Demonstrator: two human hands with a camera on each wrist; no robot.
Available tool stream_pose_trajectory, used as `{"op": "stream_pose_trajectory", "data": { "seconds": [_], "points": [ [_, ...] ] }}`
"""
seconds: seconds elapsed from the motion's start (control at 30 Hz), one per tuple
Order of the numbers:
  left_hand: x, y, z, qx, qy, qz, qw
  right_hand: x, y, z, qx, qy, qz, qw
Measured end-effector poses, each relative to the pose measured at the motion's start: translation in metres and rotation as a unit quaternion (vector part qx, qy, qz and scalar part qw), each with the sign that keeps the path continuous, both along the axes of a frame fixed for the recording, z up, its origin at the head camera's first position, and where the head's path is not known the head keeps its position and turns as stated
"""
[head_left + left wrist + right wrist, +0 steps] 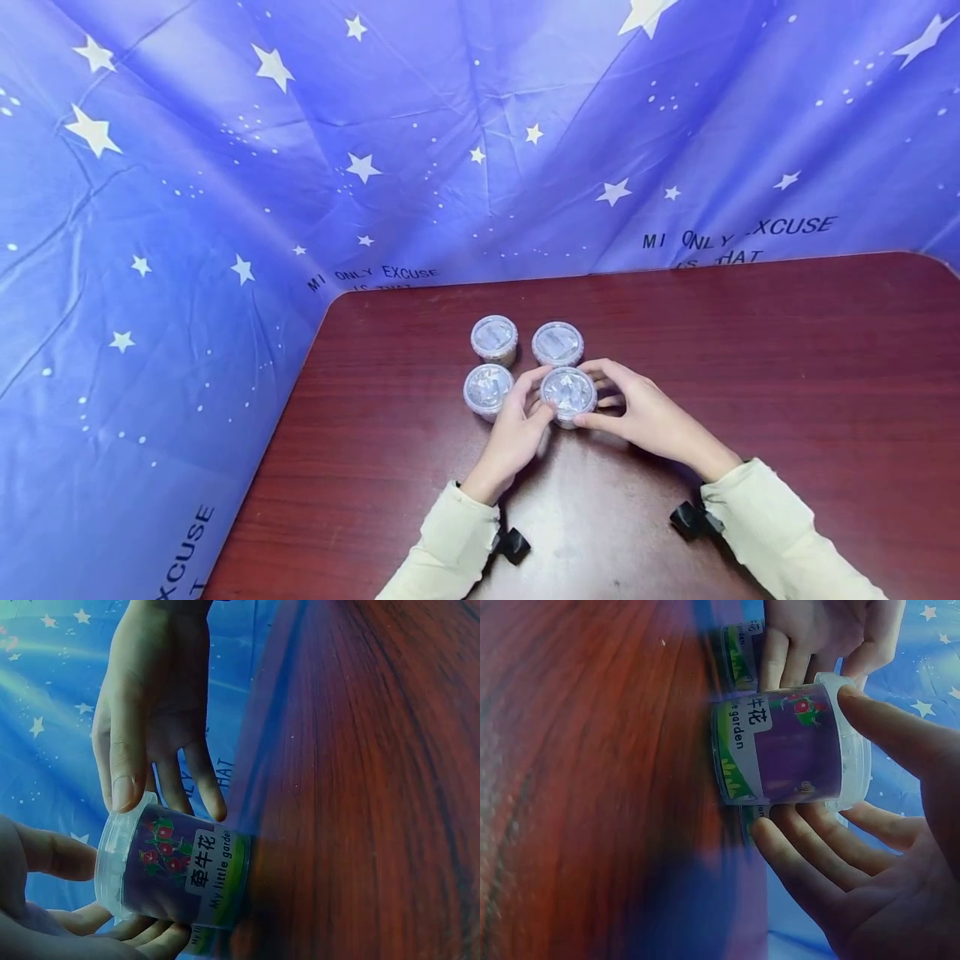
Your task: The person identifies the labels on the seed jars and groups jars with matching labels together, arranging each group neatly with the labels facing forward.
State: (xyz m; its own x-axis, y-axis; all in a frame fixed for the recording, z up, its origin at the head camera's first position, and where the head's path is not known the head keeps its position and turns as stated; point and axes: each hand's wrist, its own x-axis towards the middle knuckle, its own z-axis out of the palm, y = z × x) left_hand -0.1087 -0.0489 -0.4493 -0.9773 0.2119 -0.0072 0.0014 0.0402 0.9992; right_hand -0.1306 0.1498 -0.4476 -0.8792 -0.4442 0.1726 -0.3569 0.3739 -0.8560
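Observation:
Both hands hold a small round tub (pixel 568 393) with a clear lid, upright at the table. Its purple and green label (pixel 217 862) reads "My little garden" and shows red flowers. The left hand (pixel 513 429) grips the tub's left side, thumb at the lid's rim. From the right, the right hand (pixel 645 408) has its thumb at the lid rim and its fingers round the far side. Close to the left hand stands a second tub (pixel 487 388). Two more tubs, one left (pixel 494 337) and one right (pixel 557 342), stand in a row behind.
The dark red wooden table (pixel 360 467) has a rounded far left corner. Behind it and along its left side hangs a blue cloth (pixel 420 108) with white stars and printed words. Both sleeves carry small black mounts (pixel 513 546) at the wrists.

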Motion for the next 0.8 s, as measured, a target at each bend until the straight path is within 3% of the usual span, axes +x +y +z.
{"op": "stream_pose_trajectory", "data": {
  "seconds": [0.63, 0.8],
  "points": [
    [0.0027, -0.0006, 0.0008, -0.006, 0.009, 0.0, 0.9999, 0.0056, -0.0027, 0.0033, 0.011, 0.003, -0.002, 0.9999],
    [0.0034, -0.0021, 0.0005, -0.007, -0.003, -0.003, 1.0, 0.0077, -0.0032, 0.0011, 0.014, 0.005, -0.008, 0.9999]
  ]
}}
